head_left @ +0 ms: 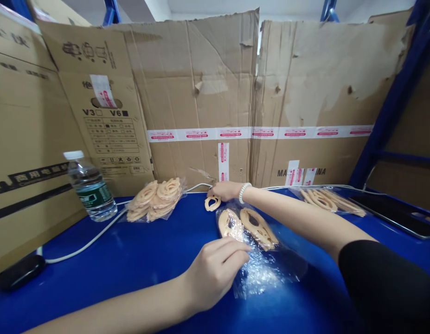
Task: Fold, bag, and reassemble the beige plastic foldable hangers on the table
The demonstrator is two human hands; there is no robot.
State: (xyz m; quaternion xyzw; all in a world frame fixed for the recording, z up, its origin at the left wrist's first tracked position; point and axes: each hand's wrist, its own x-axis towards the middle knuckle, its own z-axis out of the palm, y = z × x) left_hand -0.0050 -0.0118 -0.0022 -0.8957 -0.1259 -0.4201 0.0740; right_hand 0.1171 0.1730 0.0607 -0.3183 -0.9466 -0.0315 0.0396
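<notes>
Off the far-left corner of the clear plastic bag the left hand pinches, the right hand grips a beige oval ring.

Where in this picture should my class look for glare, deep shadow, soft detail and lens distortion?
Head view: white glare on the crinkled plastic bag; head view: the black sleeve loses most detail in darkness; head view: small print on the V3/V6 cardboard panel is too soft to read; head view: the right blue post leans, perhaps from wide-angle distortion.
</notes>
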